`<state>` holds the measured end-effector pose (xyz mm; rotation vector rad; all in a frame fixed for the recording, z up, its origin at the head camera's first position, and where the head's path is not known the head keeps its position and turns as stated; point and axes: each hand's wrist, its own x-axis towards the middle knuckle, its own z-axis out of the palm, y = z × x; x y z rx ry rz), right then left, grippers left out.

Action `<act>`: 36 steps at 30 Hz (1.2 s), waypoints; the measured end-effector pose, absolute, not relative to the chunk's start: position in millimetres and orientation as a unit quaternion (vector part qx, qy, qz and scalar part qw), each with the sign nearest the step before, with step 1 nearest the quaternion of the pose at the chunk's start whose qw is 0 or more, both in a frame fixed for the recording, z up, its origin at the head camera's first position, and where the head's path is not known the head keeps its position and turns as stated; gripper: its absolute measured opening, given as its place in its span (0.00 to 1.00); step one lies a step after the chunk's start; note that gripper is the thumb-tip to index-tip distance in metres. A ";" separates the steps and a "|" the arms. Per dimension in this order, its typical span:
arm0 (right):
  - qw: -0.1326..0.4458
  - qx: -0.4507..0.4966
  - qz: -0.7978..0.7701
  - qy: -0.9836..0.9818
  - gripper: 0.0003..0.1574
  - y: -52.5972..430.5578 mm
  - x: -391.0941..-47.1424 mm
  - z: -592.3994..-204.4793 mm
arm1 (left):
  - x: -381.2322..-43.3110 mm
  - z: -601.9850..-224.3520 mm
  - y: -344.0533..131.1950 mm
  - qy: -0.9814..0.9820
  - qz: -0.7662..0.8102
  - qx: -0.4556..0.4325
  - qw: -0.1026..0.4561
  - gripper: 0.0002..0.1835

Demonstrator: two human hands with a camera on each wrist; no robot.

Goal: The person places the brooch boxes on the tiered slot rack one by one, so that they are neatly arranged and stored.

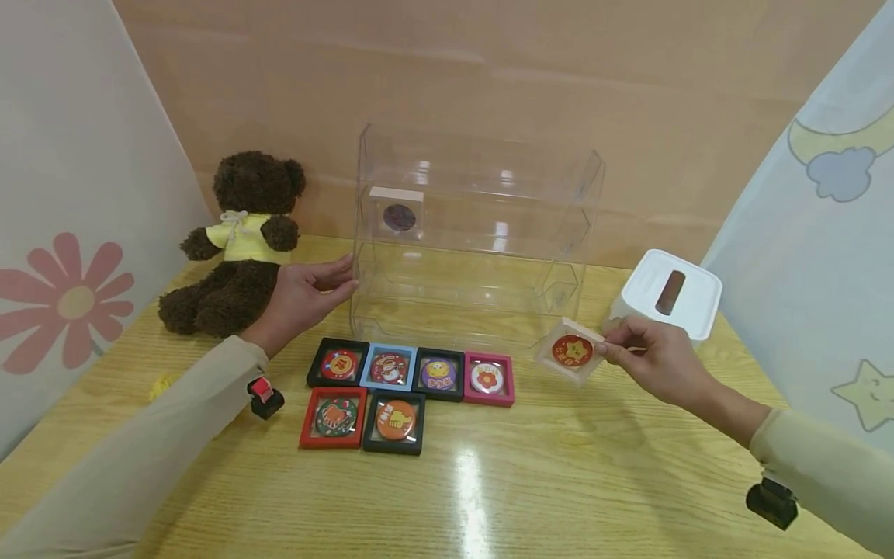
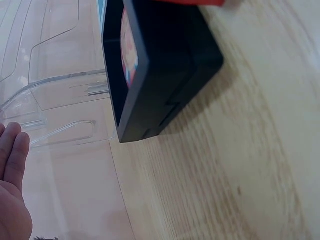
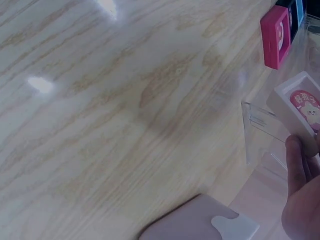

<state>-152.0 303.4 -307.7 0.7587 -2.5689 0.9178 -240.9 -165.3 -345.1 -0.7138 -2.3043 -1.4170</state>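
My right hand (image 1: 653, 353) pinches a white-framed display box (image 1: 569, 351) by its side, tilted in front of the right end of a clear acrylic rack. Inside it shows a red round badge with a yellow star; the right wrist view also catches this box (image 3: 300, 107) at the fingers. The tiered rack (image 1: 468, 268) stands near the back wall. At its left edge, my left hand (image 1: 307, 299) touches the side with fingers fairly straight. Another white-framed box (image 1: 398, 213) with a dark round badge sits on an upper tier at the left.
Before the rack lie several framed badges in two rows, among them a pink frame (image 1: 489, 379) and a red frame (image 1: 333, 418). A brown teddy bear (image 1: 254, 241) sits at the left. A white lidded box (image 1: 687, 291) stands at the right, near my right hand.
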 end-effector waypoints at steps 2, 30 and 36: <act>0.166 0.259 0.316 -0.898 0.15 304.1 -153.7 -303.2 | -242.3 -346.5 -165.3 -0.809 -0.502 -0.255 0.170 0.22; 0.198 0.219 0.332 -0.896 0.05 275.0 -189.1 -243.6 | -238.5 -347.5 -163.8 -0.810 -0.518 -0.231 0.150 0.19; 0.183 0.209 0.365 -0.888 0.06 259.1 -198.7 -233.2 | -237.5 -346.6 -164.3 -0.810 -0.515 -0.233 0.156 0.18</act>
